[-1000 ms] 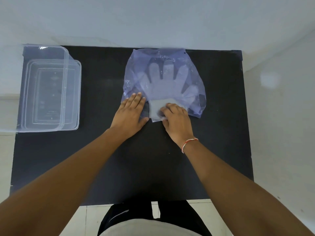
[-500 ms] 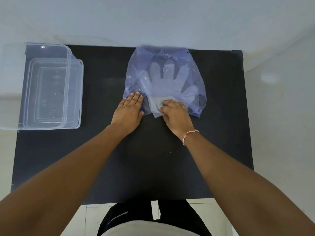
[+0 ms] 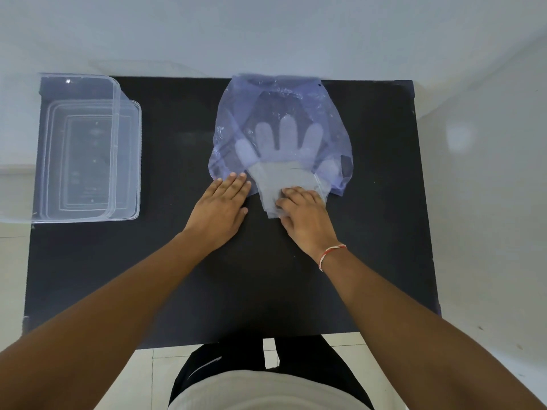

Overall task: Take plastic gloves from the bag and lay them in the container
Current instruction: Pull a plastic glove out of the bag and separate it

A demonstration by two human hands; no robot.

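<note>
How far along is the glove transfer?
Early. Nothing looks done: the container appears empty. In hand: the left hand pins the bag flat while the right hand grips the gloves at the cuff, fingers mostly inside. Left: pulling them out and laying them in.

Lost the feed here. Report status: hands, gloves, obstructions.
Left hand flat on bag edge. Right hand pinching gloves at bag mouth. Container empty, far left. Path clear.
</note>
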